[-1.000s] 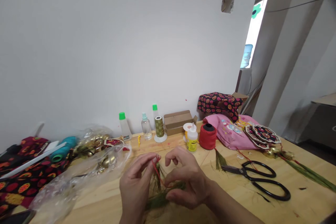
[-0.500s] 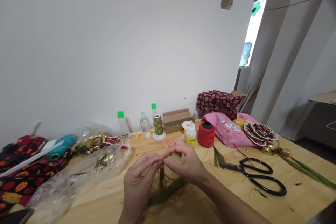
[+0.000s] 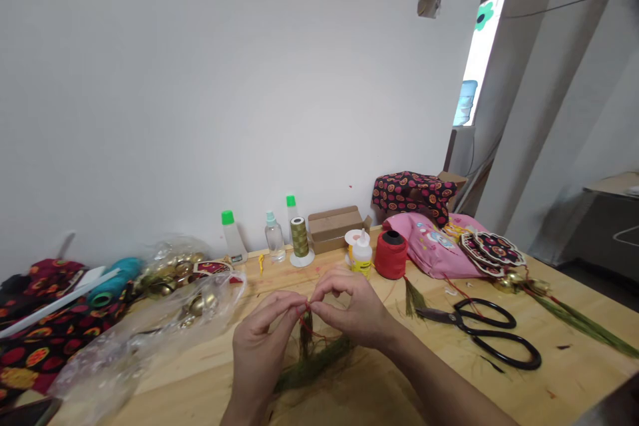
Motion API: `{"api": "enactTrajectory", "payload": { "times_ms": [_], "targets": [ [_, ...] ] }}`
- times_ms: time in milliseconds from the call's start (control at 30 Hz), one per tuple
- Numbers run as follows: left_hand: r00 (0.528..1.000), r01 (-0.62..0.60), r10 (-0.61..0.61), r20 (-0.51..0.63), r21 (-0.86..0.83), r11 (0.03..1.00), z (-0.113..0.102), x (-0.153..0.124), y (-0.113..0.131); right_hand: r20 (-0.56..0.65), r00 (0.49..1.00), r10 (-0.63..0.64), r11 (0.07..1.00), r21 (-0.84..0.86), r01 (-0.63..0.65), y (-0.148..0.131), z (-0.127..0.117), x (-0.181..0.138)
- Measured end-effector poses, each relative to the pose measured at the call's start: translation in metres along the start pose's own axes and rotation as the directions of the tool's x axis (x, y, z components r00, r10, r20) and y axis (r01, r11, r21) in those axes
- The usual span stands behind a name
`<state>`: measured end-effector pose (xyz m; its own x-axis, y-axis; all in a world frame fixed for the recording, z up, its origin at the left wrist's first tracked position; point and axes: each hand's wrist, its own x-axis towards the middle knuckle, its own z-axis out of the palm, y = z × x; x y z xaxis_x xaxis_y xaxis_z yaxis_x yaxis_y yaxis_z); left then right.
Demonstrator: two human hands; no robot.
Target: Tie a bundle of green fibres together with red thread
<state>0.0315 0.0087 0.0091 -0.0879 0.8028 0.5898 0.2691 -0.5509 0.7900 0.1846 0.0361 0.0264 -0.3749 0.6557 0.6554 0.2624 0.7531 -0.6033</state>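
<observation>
While both hands [image 3: 262, 343] [image 3: 352, 309] pinch red cord [image 3: 310, 329], a tassel [image 3: 305, 341] hangs — slim, wispy.

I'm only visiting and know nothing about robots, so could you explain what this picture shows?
There's no machine here: these are a person's bare left hand and right hand, seen by a camera worn on the head, looking forward and down. The hands meet, their fingers pinching a red cord above a small green tassel. Below, loose green strands lie on the wooden table. To the right are black-handled scissors and red thread; to the left, brass bells with clear plastic. The fingertips hide the exact grip.
</observation>
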Motion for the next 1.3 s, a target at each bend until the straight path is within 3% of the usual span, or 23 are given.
{"api": "enactTrajectory", "payload": {
  "times_ms": [200, 333, 467, 567, 633, 700, 767, 800, 867, 967, 1133, 1300],
  "targets": [
    [0.999, -0.023, 0.022, 0.030, 0.024, 0.999, 0.000, 0.000, -0.001, -0.048, 0.982, -0.185, 0.910, -0.385, 0.153, 0.005, -0.008, 0.001],
    [0.999, -0.037, 0.035, 0.021, 0.079, 0.996, -0.001, 0.000, -0.002, -0.115, 0.971, -0.211, 0.877, -0.460, 0.137, 0.005, -0.016, 0.002],
    [0.994, -0.096, 0.086, 0.072, 0.136, 0.986, -0.002, 0.001, -0.004, -0.251, 0.959, -0.130, 0.966, -0.250, 0.066, 0.004, -0.017, 0.003],
    [0.992, -0.127, 0.125, 0.025, 0.151, 0.980, -0.004, 0.002, -0.006, -0.313, 0.932, 0.184, 0.977, 0.160, -0.139, 0.005, -0.014, 0.005],
    [0.990, -0.137, 0.139, -0.006, 0.156, 0.978, -0.005, 0.002, -0.006, -0.219, 0.876, 0.430, 0.817, 0.507, -0.275, 0.005, -0.011, 0.006],
    [0.990, -0.136, 0.138, -0.007, 0.160, 0.978, -0.006, 0.002, -0.005, -0.034, 0.822, 0.568, 0.546, 0.764, -0.345, 0.007, -0.009, 0.006],
    [0.994, -0.106, 0.107, 0.004, 0.156, 0.982, -0.005, 0.001, -0.003, 0.133, 0.791, 0.598, 0.303, 0.875, -0.377, 0.008, -0.006, 0.005],
    [0.997, -0.080, 0.080, 0.005, 0.143, 0.986, -0.005, 0.001, -0.002, 0.189, 0.784, 0.592, 0.226, 0.895, -0.386, 0.008, -0.005, 0.005],
    [1.000, -0.010, 0.010, 0.003, 0.086, 0.996, -0.003, 0.000, 0.002, 0.247, 0.778, 0.578, 0.156, 0.902, -0.403, 0.009, -0.004, 0.004],
    [0.996, 0.084, -0.083, 0.028, -0.026, 0.996, 0.001, -0.002, 0.007, 0.274, 0.780, 0.563, 0.153, 0.893, -0.424, 0.007, -0.002, 0.003],
    [0.990, 0.114, -0.103, 0.097, -0.115, 0.987, 0.005, -0.001, 0.009, 0.247, 0.786, 0.567, 0.216, 0.876, -0.431, 0.002, 0.006, 0.002],
    [0.988, 0.154, -0.152, 0.029, -0.062, 0.986, 0.004, 0.001, 0.004, 0.106, 0.828, 0.551, 0.447, 0.800, -0.400, 0.007, 0.008, 0.003]
  ]
}}
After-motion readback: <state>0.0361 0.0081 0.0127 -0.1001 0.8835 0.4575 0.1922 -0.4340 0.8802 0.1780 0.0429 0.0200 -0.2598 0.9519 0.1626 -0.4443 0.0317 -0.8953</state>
